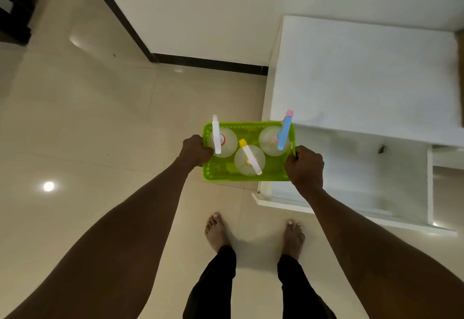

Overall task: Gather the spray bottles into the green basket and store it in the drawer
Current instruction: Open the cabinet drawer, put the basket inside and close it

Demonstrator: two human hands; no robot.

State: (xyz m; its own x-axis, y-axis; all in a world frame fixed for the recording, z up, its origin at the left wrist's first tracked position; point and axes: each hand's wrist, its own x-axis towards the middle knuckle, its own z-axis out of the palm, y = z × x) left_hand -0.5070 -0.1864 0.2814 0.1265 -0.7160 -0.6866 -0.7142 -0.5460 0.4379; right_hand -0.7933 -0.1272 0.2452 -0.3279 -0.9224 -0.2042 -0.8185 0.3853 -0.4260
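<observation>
Three bottles stand upright in the basket; your left hand and right hand clench opposite rims, keeping it level beside the open drawer.

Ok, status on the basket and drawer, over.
Left hand and right hand grip green basket. Three spray bottles inside. Open drawer to the right, path clear.

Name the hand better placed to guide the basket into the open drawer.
Right. The right hand grips the green basket on the side nearest the open drawer; the left hand is over the floor.
</observation>
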